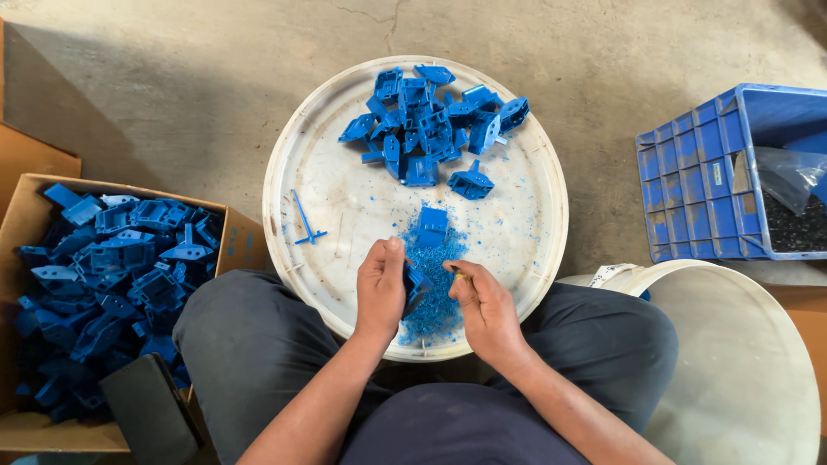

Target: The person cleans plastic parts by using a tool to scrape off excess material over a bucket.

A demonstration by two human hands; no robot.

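Concrete floor, grey, cracked. Round white tray (pixel 301 138) between the knees: heap of blue plastic parts (pixel 431 120) at its far side, blue shavings (pixel 435 275) near the hands. Left hand (pixel 382 288) closed around a blue moulded part (pixel 416 284). Right hand (pixel 484 306) pinched on a small tool (pixel 459 275), barely visible. Cardboard box (pixel 21 215) of blue parts, left. Blue crate (pixel 689 181), right; white bucket lid (pixel 741 362) below it.
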